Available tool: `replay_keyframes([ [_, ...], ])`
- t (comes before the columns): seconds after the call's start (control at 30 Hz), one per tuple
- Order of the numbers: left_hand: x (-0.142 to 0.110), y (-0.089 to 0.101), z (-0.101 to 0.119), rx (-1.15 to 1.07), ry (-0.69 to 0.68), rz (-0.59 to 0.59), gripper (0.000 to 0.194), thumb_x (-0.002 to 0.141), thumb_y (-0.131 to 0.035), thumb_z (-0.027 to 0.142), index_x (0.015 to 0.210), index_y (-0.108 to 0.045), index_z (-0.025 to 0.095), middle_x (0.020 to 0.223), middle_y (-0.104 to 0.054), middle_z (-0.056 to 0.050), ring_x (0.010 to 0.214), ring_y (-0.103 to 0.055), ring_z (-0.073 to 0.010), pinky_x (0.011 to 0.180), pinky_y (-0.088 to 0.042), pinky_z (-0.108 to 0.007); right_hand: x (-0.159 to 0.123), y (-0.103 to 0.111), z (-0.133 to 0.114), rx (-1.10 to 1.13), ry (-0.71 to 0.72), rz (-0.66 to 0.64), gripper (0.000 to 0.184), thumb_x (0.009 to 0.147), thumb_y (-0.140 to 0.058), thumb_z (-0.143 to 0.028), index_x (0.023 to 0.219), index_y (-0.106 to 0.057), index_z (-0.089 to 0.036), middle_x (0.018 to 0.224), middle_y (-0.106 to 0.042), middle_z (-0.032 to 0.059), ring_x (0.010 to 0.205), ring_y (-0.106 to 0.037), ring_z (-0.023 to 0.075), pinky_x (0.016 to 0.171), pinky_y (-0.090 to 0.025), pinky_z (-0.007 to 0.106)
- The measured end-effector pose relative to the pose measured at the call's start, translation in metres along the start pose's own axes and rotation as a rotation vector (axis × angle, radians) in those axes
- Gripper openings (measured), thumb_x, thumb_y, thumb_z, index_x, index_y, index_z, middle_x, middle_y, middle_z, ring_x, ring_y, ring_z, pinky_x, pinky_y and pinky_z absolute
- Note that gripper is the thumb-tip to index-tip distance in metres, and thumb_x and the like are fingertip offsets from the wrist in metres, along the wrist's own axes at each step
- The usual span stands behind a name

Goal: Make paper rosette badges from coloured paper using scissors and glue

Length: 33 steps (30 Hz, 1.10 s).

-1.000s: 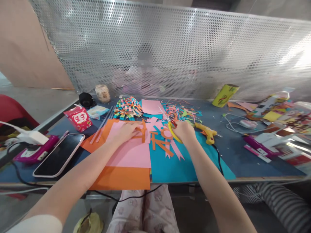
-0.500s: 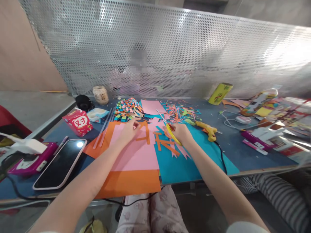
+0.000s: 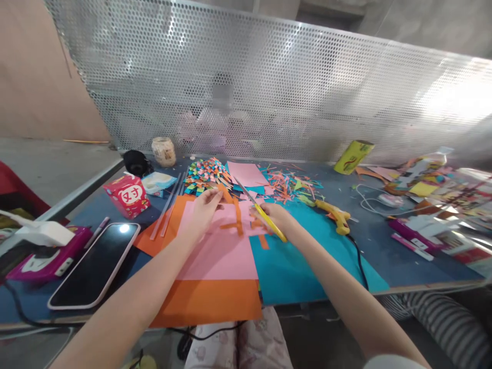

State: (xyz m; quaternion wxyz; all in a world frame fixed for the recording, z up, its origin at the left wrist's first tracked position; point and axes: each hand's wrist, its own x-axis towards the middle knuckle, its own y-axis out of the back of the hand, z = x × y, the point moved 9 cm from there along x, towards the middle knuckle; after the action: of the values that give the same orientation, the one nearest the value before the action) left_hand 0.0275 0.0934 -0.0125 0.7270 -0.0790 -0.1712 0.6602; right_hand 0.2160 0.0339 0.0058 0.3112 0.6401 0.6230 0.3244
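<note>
My left hand (image 3: 207, 210) is closed, thumb and fingertips pinching an orange paper strip (image 3: 226, 195) above a pink sheet (image 3: 219, 259). Just to its right, my right hand (image 3: 274, 215) is wrapped around yellow-handled scissors (image 3: 275, 229), whose blades point up and left towards a pink paper piece (image 3: 248, 174). Whether the blades touch paper I cannot tell. More orange strips (image 3: 239, 225) lie crossed on the pink sheet. A short orange piece (image 3: 264, 242) rests on the blue sheet (image 3: 307, 256). An orange sheet (image 3: 211, 297) sticks out from under the pink one.
Behind the hands lie a pile of folded coloured paper pieces (image 3: 203, 174) and shredded scraps (image 3: 284, 184). A yellow glue gun (image 3: 336, 215) with a black cord is at right. At left are a phone (image 3: 96, 266), a red packet (image 3: 128, 195) and a jar (image 3: 164, 151). Perforated metal (image 3: 269, 102) stands behind.
My left hand now raises an orange strip at its fingertips. The scissors have come lower and left over the blue sheet's edge. Fewer orange and pink strips show there. The view has shifted slightly.
</note>
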Motion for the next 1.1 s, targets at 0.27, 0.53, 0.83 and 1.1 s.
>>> replay_keyframes([
  [0.27, -0.002, -0.005, 0.002, -0.148, 0.012, 0.019, 0.034, 0.051, -0.083, 0.029, 0.074, -0.061, 0.016, 0.066, -0.062, 0.003, 0.061, -0.058, -0.0088, 0.053, -0.047, -0.019, -0.014, 0.009, -0.019, 0.109, 0.110, 0.008, 0.051, 0.073, -0.048, -0.071, 0.064, -0.040, -0.021, 0.058, -0.041, -0.0030, 0.053, -0.040, 0.0105, 0.048, -0.029, 0.024],
  [0.53, 0.001, 0.000, -0.005, -0.200, 0.047, 0.072, 0.035, 0.051, -0.084, 0.031, 0.073, -0.060, 0.017, 0.068, -0.064, 0.003, 0.061, -0.062, -0.0101, 0.053, -0.045, -0.020, -0.041, 0.012, -0.023, 0.292, -0.015, -0.067, 0.053, 0.076, -0.041, -0.074, 0.073, -0.043, -0.022, 0.058, -0.044, -0.0036, 0.042, -0.040, 0.0093, 0.041, -0.027, 0.024],
  [0.83, -0.003, -0.004, 0.003, -0.296, 0.022, 0.056, 0.037, 0.047, -0.087, 0.026, 0.072, -0.062, 0.017, 0.064, -0.065, 0.003, 0.057, -0.059, -0.0086, 0.054, -0.047, -0.021, -0.033, 0.008, -0.017, -0.185, -0.046, -0.012, 0.032, 0.084, -0.046, -0.052, 0.071, -0.044, -0.022, 0.067, -0.054, 0.0013, 0.059, -0.049, 0.0151, 0.053, -0.030, 0.026],
  [1.1, -0.006, -0.007, 0.001, -0.372, 0.044, 0.031, 0.042, 0.044, -0.089, 0.031, 0.073, -0.062, 0.017, 0.064, -0.066, 0.002, 0.059, -0.063, -0.0099, 0.054, -0.049, -0.020, -0.036, -0.005, -0.018, -0.278, -0.106, -0.099, 0.030, 0.086, -0.045, -0.051, 0.075, -0.042, -0.023, 0.078, -0.060, 0.0056, 0.072, -0.056, 0.0197, 0.059, -0.033, 0.026],
])
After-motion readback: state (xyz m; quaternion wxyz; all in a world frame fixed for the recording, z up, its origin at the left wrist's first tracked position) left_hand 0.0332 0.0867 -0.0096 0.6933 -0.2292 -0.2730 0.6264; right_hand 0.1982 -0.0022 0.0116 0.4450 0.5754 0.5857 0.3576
